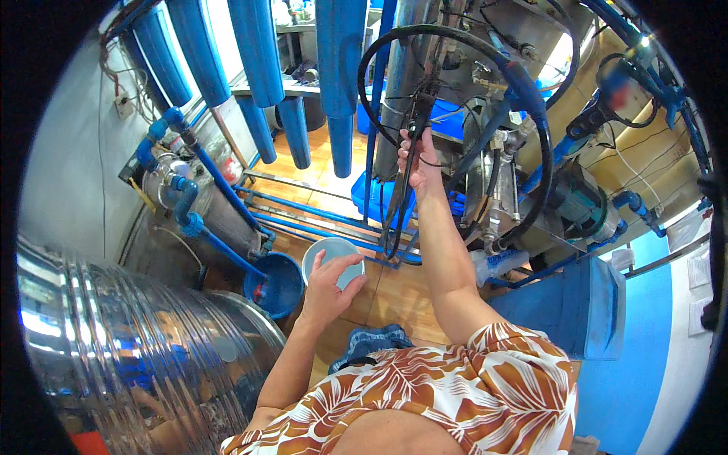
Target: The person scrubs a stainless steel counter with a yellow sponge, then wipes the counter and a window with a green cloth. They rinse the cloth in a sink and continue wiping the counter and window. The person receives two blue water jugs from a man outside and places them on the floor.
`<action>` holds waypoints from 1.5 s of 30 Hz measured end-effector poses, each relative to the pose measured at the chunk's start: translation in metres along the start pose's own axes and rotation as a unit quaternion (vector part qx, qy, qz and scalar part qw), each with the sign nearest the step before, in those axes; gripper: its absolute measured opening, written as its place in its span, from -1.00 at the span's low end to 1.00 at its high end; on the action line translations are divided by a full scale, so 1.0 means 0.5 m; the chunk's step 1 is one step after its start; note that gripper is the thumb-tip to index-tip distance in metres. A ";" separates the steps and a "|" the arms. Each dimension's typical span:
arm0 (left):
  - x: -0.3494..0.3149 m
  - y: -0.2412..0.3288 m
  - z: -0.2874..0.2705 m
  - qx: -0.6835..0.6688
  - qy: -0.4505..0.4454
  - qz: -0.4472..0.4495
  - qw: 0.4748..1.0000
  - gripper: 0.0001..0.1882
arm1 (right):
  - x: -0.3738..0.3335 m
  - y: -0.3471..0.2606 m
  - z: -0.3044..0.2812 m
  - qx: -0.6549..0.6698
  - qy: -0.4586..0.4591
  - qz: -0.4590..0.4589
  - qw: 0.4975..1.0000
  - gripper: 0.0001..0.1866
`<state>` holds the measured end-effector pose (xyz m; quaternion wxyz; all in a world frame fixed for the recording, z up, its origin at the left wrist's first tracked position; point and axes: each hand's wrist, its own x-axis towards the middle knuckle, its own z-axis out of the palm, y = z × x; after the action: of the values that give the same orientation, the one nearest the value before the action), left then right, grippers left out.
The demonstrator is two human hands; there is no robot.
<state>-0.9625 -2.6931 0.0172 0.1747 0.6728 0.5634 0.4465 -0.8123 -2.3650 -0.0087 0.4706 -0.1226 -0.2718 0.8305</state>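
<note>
My right hand [418,158] reaches forward to the upright steel pipework. Its fingers are closed around black cables [409,163] that hang in a long loop below it. Partly hidden behind the cables is the exact grip. Lower and to the left, my left hand [331,282] has its fingers apart and curved, with nothing between them. Just beyond that hand is a round white bucket [307,267], partly covered by my fingers from this angle. I cannot tell if they touch its rim. A blue bucket [274,309] stands to its left, under a blue pipe.
A large ribbed steel tank [152,349] fills the lower left. Blue filter housings [258,53] hang overhead, and low blue pipes [318,216] cross the floor. On the right are a pump motor [588,201] and a big blue bin [553,303]. A thick black hose [544,152] arches above.
</note>
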 end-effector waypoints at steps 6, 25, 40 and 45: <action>0.041 0.004 0.011 0.008 -0.001 0.037 0.999 -0.68 | 0.020 0.006 -0.011 0.097 0.001 0.026 0.995 -0.49; 0.458 -0.028 0.122 -0.024 0.158 -0.028 0.987 -0.80 | -0.007 0.044 -0.005 0.065 0.052 -0.069 0.994 -0.63; 0.641 -0.063 0.243 -0.378 -0.019 -0.283 0.881 -0.50 | -0.387 0.169 0.006 -0.125 0.170 -0.019 0.977 -0.57; 0.653 -0.074 0.265 -0.434 0.034 -0.263 0.861 -0.71 | -0.469 0.152 0.031 -0.202 0.154 -0.018 0.967 -0.55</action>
<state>-0.8901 -2.3477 0.0501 0.5409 0.3404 0.4740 0.6058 -0.7500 -2.6003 -0.0514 0.4872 -0.3364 -0.3603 0.7209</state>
